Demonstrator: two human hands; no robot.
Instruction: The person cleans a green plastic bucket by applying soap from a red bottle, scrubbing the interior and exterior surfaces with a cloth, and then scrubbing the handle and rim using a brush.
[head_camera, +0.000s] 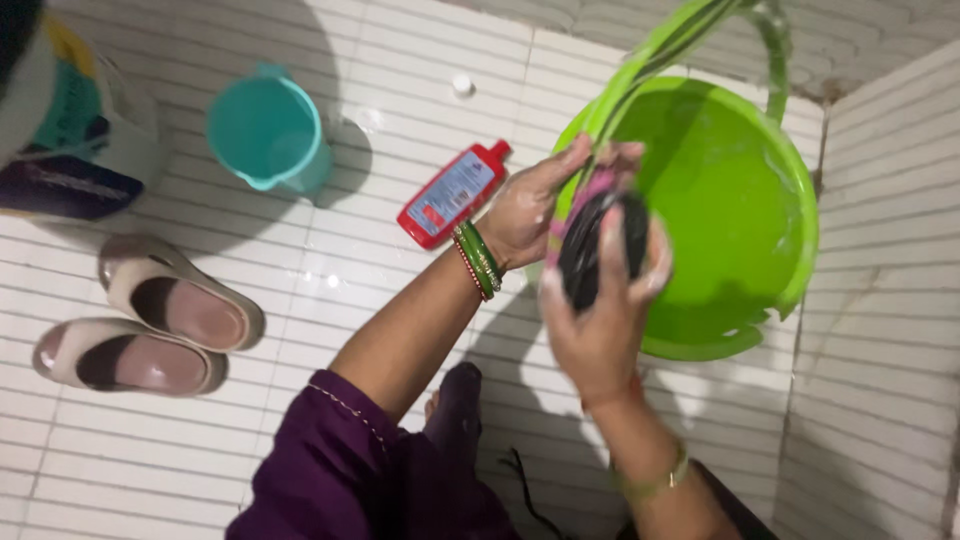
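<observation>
White tiled floor looks wet, and I judge the dark wet cloth (600, 245), clamped between my left hand (530, 205) and right hand (600, 330) at centre frame over the round green plastic tub (740, 200), could slip from soapy fingers.

Both forearms reach forward, the left hand (528, 208) and right hand (598, 330) raised close together, fingers curled.

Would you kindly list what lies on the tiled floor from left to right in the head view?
Pair of beige slippers → teal jug → red bottle → left hand → right hand holding a dark wet cloth → green tub.
</observation>
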